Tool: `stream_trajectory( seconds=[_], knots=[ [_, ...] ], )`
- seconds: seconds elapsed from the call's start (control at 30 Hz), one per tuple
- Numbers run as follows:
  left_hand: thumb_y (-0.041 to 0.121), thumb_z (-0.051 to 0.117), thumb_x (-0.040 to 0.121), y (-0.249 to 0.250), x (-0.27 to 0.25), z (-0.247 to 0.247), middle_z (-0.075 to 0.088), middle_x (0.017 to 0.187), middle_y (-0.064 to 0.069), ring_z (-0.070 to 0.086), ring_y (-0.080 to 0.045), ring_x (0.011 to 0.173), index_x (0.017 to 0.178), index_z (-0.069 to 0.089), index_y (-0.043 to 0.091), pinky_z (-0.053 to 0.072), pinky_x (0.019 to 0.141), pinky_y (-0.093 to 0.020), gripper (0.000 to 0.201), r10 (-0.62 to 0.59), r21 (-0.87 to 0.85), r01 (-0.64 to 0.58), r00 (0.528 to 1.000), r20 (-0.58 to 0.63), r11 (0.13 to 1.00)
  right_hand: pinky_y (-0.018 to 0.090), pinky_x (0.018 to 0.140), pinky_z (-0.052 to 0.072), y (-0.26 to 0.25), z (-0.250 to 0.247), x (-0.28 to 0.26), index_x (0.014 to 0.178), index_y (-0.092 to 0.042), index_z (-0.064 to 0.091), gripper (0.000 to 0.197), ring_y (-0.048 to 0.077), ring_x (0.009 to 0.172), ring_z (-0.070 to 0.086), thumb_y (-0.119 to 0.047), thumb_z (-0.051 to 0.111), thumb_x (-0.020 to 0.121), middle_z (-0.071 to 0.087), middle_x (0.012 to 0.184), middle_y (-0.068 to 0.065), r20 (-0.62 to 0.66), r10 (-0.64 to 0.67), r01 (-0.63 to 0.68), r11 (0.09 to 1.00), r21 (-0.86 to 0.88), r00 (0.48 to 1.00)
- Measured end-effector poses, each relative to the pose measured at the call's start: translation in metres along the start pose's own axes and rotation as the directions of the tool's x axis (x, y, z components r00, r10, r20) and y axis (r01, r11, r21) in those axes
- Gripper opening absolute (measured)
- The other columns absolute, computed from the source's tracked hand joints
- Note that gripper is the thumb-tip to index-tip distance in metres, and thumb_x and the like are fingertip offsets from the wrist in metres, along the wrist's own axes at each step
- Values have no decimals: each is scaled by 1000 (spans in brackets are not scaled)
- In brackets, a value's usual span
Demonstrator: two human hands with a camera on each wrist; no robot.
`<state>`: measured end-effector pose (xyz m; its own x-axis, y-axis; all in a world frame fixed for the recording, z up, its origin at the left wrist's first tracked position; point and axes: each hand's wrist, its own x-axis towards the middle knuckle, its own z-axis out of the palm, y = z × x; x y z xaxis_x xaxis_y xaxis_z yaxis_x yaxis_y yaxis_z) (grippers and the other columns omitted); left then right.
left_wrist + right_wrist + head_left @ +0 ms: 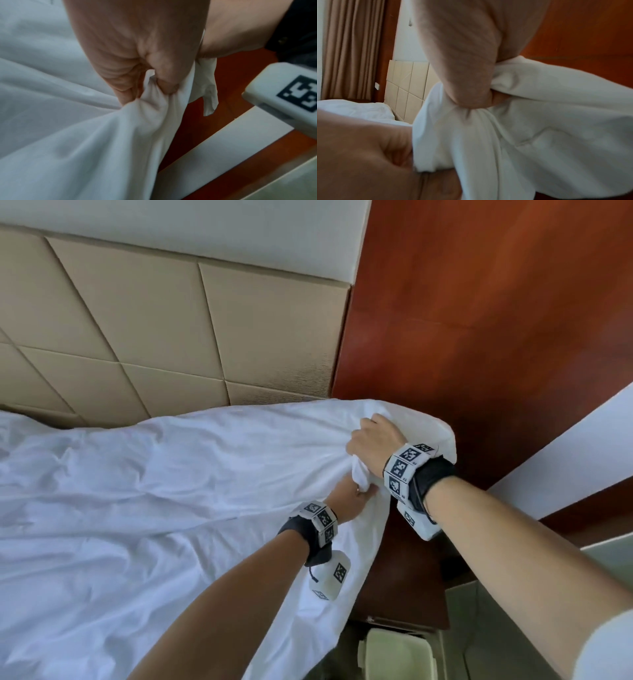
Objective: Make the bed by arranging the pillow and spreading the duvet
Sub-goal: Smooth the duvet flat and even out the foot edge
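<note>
A white duvet (164, 494) lies rumpled across the bed, its near corner bunched by the bed's right edge. My left hand (354, 499) grips a gathered fold of that corner from below; the left wrist view shows my left hand (150, 83) with fingers curled round the cloth (154, 108). My right hand (371, 445) sits just above it, fist closed on the same bunch. In the right wrist view my right hand (471, 94) clutches the duvet (539, 121), which drapes down. No pillow shows clearly in any view.
A padded beige headboard (171, 337) backs the bed. A reddish wooden wall panel (479, 320) and a dark wooden nightstand (404, 577) stand right of the bed. A pale bin (394, 655) sits on the floor below. Curtains (351, 47) hang at the far side.
</note>
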<state>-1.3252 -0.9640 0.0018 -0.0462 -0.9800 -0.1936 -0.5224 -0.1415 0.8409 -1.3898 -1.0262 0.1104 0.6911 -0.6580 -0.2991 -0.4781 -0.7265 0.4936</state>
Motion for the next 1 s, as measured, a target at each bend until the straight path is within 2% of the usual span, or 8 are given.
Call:
stream_trajectory(
  seconds=[0.27,0.43,0.57,0.67,0.73,0.8,0.9,1.0],
  knots=[
    [36,66,89,-42,-7,-109,70,101,-6,63,-7,80,109,65,6,56,79,-25,36,-334,232,268,886,323,935,36,91,36,-30,-11,54,109,-28,68,34,24,112,52,-6,47,95,65,109,-5,-223,-332,319,943,-93,917],
    [20,69,86,-70,-28,-191,69,91,-5,70,-28,94,92,62,15,52,68,-25,11,-413,245,421,907,-86,873,28,74,45,-54,-33,73,70,-30,71,22,16,77,60,-10,77,63,63,66,-12,-363,-481,444,877,-186,798],
    [15,80,75,-71,-29,-211,39,141,-4,49,-24,116,145,26,23,45,97,-35,89,-301,304,356,930,-211,884,26,65,49,-59,-33,84,57,-25,62,31,20,63,58,0,78,51,55,58,-7,-441,-646,571,761,-308,623],
    [19,82,72,-64,-7,-219,11,161,0,25,-22,142,154,3,25,18,118,-41,114,-170,420,212,976,-134,882,26,73,49,-63,-34,79,60,-28,64,27,16,72,60,-8,81,54,58,61,-12,-440,-719,634,689,-350,538],
    [25,77,78,-53,14,-216,11,161,6,18,-16,144,155,10,26,13,119,-35,103,-170,563,135,985,9,815,27,77,46,-65,-27,78,61,-26,63,25,17,76,59,-9,80,58,59,63,-11,-437,-741,656,663,-361,509],
    [26,71,83,-50,34,-210,42,141,8,40,-9,129,133,47,30,31,111,-23,55,-230,629,124,969,88,767,28,79,45,-65,-12,85,61,-24,62,23,19,78,58,-7,78,62,59,65,-10,-473,-738,659,660,-361,481],
    [20,76,78,-50,54,-207,58,73,8,50,-8,67,73,58,24,37,53,-8,20,-244,646,126,965,97,753,28,81,46,-53,13,92,64,-25,62,23,18,78,59,-5,73,67,60,67,-11,-529,-645,629,738,-244,551],
    [37,85,65,-64,71,-213,70,80,0,64,-17,76,91,71,17,46,61,-22,35,-221,591,190,975,-21,784,29,90,46,-36,33,95,83,-27,68,21,18,92,60,-6,66,76,65,86,-10,-464,-434,506,862,37,772]
  ],
)
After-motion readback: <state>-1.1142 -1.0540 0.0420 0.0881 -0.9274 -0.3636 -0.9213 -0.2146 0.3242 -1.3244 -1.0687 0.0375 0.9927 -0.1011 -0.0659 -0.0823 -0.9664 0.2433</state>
